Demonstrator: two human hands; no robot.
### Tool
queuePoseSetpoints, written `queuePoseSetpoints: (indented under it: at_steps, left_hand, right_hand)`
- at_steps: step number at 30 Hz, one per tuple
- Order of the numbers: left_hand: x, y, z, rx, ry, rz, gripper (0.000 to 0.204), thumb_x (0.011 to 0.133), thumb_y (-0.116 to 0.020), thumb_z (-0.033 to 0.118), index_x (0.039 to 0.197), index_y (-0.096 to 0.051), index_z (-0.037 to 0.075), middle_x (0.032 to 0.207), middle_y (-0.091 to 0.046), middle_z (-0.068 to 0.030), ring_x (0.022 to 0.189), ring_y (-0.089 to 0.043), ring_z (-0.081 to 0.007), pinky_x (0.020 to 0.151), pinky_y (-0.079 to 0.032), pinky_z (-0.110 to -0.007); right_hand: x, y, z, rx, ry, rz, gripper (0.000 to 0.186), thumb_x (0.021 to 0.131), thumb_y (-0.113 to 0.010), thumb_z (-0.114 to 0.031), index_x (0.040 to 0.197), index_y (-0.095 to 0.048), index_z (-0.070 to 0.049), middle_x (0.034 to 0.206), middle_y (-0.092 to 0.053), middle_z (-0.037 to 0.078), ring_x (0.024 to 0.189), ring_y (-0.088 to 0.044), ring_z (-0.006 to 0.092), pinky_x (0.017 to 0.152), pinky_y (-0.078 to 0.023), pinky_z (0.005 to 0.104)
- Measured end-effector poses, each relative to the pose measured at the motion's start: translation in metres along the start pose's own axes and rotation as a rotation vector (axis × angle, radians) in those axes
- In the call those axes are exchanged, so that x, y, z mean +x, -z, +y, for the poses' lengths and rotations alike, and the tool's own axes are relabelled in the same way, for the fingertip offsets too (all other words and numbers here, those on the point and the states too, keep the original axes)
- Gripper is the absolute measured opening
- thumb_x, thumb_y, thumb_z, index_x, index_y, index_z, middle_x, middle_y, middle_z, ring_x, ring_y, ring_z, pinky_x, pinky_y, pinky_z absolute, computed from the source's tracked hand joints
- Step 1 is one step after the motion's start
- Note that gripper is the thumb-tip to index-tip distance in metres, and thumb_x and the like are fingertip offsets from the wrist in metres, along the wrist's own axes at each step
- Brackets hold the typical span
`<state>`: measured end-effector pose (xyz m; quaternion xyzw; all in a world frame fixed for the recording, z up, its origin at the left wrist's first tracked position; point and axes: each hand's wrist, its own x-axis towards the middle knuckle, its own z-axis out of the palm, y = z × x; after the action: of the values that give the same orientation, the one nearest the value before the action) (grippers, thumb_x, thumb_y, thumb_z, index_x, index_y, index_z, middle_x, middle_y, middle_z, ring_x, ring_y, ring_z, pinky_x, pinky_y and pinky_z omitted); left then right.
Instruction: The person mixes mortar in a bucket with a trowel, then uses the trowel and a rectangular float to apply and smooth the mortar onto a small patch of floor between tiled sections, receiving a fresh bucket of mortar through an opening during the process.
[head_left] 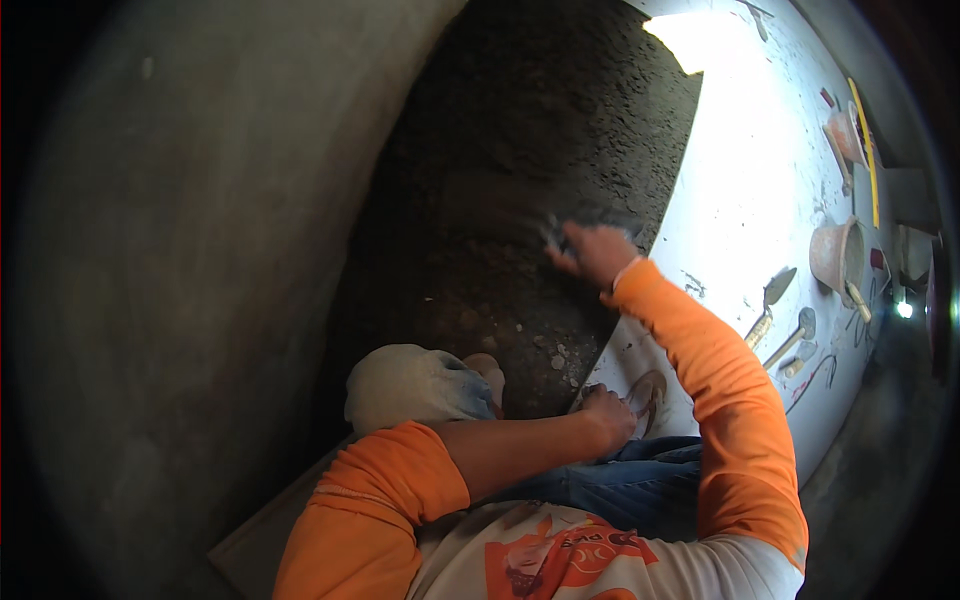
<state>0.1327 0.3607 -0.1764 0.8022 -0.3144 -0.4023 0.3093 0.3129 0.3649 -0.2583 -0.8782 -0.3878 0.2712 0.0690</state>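
Observation:
My right hand (pixel 597 252) reaches forward over a dark, rough bed of wet mortar (pixel 540 110). Its fingers are wrapped round a trowel (pixel 552 230), whose blade is smeared by motion and low over the mortar. My left hand (pixel 608 420) is closed beside my right foot (pixel 648 395), at the mortar's near right edge. Whatever its fingers may hold is hidden. My bent left knee (pixel 415 385) stands at the mortar's near side, with small pale stones (pixel 558 362) in the surface ahead of it.
A grey wall (pixel 220 200) rises at the left. On the pale floor (pixel 740 180) at right lie a pointed trowel (pixel 777 288) and a hammer (pixel 805 325). A bucket (pixel 830 255), another bucket (pixel 845 135) and a yellow strip (pixel 865 155) are farther right.

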Motion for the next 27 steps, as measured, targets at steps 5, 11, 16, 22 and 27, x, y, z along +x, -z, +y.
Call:
queuePoseSetpoints:
  at_steps: [5, 11, 16, 22, 27]
  left_hand:
    - [0.012, -0.015, 0.001, 0.056, 0.001, 0.001, 0.026, 0.087, -0.051, 0.016, 0.107, -0.063, 0.005, 0.105, -0.064, -0.0128, 0.101, -0.061, -0.0275, 0.085, -0.044, -0.044]
    - [0.006, -0.007, 0.0, 0.047, 0.01, 0.105, 0.025, 0.087, -0.051, 0.018, 0.103, -0.064, 0.005, 0.104, -0.064, -0.0125, 0.1, -0.061, -0.0272, 0.084, -0.044, -0.043]
    - [-0.005, -0.012, -0.012, 0.037, -0.013, 0.177, 0.023, 0.085, -0.052, 0.017, 0.1, -0.064, 0.005, 0.101, -0.064, -0.0133, 0.097, -0.062, -0.0272, 0.082, -0.045, -0.043]
    - [-0.011, 0.011, -0.011, 0.073, -0.067, 0.06, 0.024, 0.082, -0.056, 0.017, 0.102, -0.064, 0.005, 0.101, -0.064, -0.0124, 0.097, -0.062, -0.0272, 0.082, -0.045, -0.042]
    - [-0.005, 0.021, -0.014, 0.099, -0.072, 0.004, 0.027, 0.08, -0.06, 0.017, 0.104, -0.064, 0.005, 0.103, -0.063, -0.0115, 0.098, -0.062, -0.0267, 0.082, -0.045, -0.041]
  right_hand:
    - [0.055, 0.011, -0.021, -0.069, -0.103, -0.018, 0.049, 0.09, -0.049, -0.051, 0.108, -0.056, -0.007, 0.089, -0.067, 0.022, 0.082, -0.066, 0.0403, 0.074, -0.052, 0.048]
    - [0.109, 0.044, -0.023, 0.071, -0.202, 0.156, 0.048, 0.089, -0.051, -0.05, 0.109, -0.058, -0.007, 0.09, -0.067, 0.024, 0.086, -0.065, 0.0411, 0.077, -0.052, 0.0495]
    - [0.059, 0.013, -0.053, 0.086, -0.014, 0.003, 0.05, 0.088, -0.051, -0.052, 0.103, -0.058, -0.004, 0.085, -0.066, 0.026, 0.083, -0.064, 0.0445, 0.077, -0.051, 0.0504]
    - [0.113, 0.04, -0.015, 0.119, -0.232, 0.19, 0.048, 0.088, -0.053, -0.05, 0.103, -0.062, -0.006, 0.093, -0.067, 0.023, 0.091, -0.064, 0.0418, 0.083, -0.051, 0.0479]
    - [0.139, 0.087, -0.014, 0.118, -0.238, 0.23, 0.046, 0.088, -0.054, -0.048, 0.106, -0.062, -0.006, 0.095, -0.067, 0.022, 0.091, -0.064, 0.0407, 0.083, -0.051, 0.0479]
